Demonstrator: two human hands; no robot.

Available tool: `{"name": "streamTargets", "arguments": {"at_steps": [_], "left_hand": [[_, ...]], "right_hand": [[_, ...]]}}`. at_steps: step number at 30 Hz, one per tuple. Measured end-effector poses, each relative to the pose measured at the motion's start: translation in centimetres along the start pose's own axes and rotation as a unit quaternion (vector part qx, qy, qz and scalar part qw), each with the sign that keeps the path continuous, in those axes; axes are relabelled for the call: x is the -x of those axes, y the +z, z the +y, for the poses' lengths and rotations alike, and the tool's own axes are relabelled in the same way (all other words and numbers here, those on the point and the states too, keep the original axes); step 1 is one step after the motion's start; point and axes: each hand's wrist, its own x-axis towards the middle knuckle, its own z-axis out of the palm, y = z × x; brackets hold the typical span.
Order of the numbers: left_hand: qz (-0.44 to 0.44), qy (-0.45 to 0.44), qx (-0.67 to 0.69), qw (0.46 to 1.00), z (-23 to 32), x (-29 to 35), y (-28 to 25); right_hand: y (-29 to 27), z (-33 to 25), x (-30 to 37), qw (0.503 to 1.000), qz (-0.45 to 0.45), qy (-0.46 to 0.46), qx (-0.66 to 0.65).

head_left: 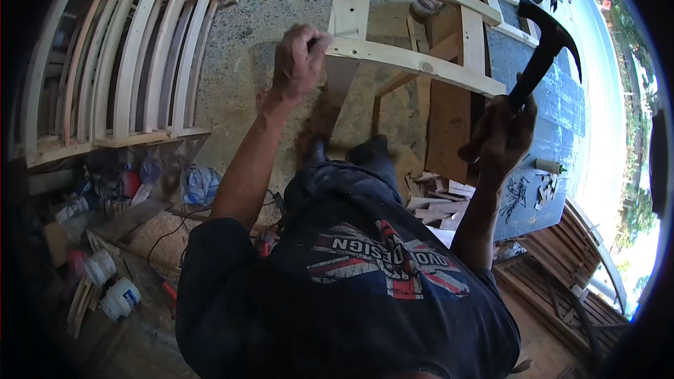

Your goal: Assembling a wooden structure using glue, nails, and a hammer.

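My right hand (500, 133) grips a black claw hammer (544, 52) by its handle, with the head raised above the blue-grey worktable. A pale wooden frame (421, 64) of joined boards lies ahead of me, its right part over the table side. Small dark spots show on its near rail. Beside the frame's near left corner, my left hand (300, 63) is closed with its fingers curled together. Whatever its fingers may hold is too small to make out. The hammer head is apart from the frame.
Slatted wooden frames (140, 49) stand at the left. On the worktable (537, 203) lie dark nails (517, 193) and a small bottle (550, 166). Wood offcuts (442, 200) are piled below. White tubs (121, 299) and a dark cord (165, 242) are at the lower left.
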Motion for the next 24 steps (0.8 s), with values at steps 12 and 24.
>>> {"name": "streamTargets", "arguments": {"at_steps": [12, 24], "left_hand": [[-0.141, 0.011, -0.005, 0.99, 5.0, -6.4, 19.1], [-0.202, 0.027, -0.007, 0.979, 4.3, -8.0, 23.3]], "right_hand": [[-7.6, 5.8, -0.2, 0.985, 0.065, 0.117, 0.11], [-12.5, 9.5, -6.5, 0.983, -0.005, 0.075, 0.169]]}}
